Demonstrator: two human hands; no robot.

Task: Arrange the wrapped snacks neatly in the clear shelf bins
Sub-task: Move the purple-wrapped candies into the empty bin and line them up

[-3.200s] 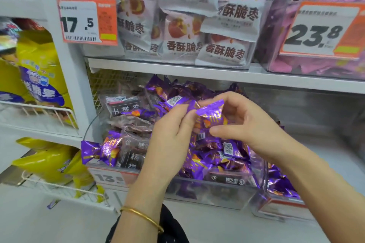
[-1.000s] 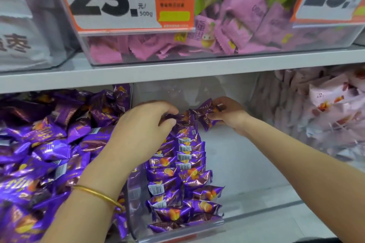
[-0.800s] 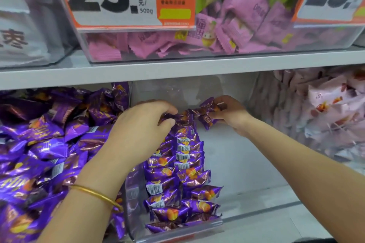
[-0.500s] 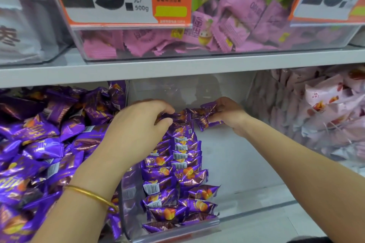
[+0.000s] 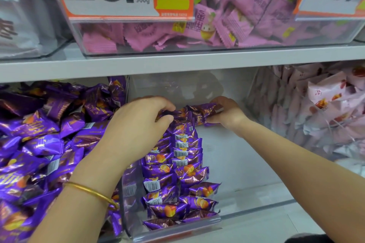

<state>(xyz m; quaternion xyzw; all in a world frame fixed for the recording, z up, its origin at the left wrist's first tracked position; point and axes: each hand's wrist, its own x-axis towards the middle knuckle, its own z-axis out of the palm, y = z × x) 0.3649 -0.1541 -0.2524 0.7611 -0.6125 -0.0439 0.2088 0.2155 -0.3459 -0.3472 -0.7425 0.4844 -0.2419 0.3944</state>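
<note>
Left hand (image 5: 138,124) and right hand (image 5: 227,112) pinch purple foil-wrapped snacks (image 5: 201,113) at the clear plastic bin's (image 5: 246,173) twelve o'clock; shoving could topple the row (image 5: 177,163).

The person has two bare arms. The left hand (image 5: 138,124) has a thin gold bangle (image 5: 90,193) round its wrist, smooth, round and shiny. The right hand (image 5: 227,113) and its wrist are bare. A bit of dark cloth (image 5: 308,238) peeks in at the bottom edge.
</note>
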